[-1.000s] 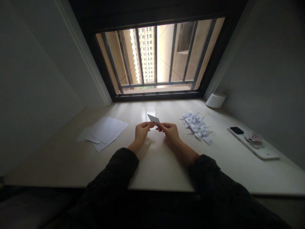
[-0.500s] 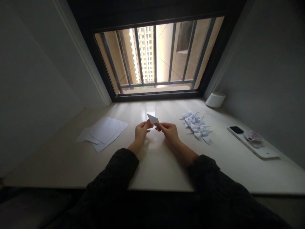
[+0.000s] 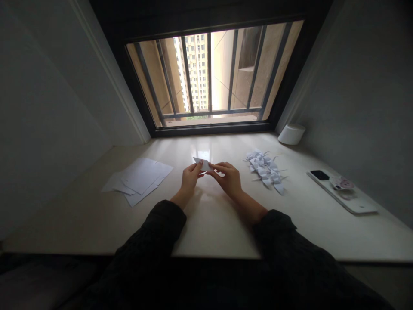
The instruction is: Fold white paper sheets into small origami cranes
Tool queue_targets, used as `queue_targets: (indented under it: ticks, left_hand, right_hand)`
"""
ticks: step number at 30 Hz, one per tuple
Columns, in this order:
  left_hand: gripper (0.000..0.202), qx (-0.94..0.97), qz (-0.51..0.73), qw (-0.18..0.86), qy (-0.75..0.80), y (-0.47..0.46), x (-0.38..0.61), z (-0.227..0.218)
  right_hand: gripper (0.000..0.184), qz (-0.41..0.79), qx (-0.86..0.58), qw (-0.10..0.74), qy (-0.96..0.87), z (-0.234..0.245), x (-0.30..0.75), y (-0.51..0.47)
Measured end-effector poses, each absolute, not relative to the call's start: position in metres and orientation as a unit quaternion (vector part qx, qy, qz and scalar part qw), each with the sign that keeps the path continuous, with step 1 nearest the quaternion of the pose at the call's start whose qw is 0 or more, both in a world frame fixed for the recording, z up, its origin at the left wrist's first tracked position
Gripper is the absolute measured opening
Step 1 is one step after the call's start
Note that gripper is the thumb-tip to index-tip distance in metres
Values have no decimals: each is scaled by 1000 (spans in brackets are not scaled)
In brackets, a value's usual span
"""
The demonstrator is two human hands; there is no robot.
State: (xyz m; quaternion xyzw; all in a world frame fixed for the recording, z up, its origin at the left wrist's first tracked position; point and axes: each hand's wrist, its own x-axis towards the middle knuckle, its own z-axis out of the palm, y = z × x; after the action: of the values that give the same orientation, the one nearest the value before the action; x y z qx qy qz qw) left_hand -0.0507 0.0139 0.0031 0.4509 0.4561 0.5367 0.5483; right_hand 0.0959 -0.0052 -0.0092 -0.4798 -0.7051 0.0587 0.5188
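Note:
A small folded piece of white paper [image 3: 200, 163], pointed at its far left end, is held up between my two hands above the table. My left hand [image 3: 191, 180] pinches it between thumb and fingers. My right hand [image 3: 227, 178] grips its near right end with the fingertips. Part of the paper is hidden behind those fingers. To the right lies a heap of small folded paper cranes [image 3: 265, 172], well apart from my right hand. Loose white paper sheets [image 3: 141, 178] lie to the left of my left hand.
The pale glossy table [image 3: 213, 232] runs up to a barred window [image 3: 209, 73] at the far side. A white cylindrical container [image 3: 291, 134] stands in the far right corner. A phone in a white case [image 3: 342, 196] lies near the right wall.
The folded paper has dropped lower and shifted left, and it lies flatter than before. My hands have drawn closer together. The view has tilted slightly.

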Motion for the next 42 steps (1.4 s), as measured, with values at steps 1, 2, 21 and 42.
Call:
queue_targets:
  ticks: [1, 2, 21, 42]
  left_hand:
    - [43, 453, 538, 545, 456, 14, -51, 2]
    - [42, 456, 539, 542, 456, 14, -51, 2]
    - [38, 456, 542, 548, 445, 14, -48, -3]
    - [39, 422, 581, 566, 406, 17, -49, -1]
  right_hand:
    - [27, 91, -478, 534, -692, -9, 95, -5]
    - [26, 119, -476, 546, -679, -9, 95, -5]
    - [30, 348, -488, 575, -556, -19, 94, 9]
    - [47, 188, -451, 542, -683, -7, 94, -6]
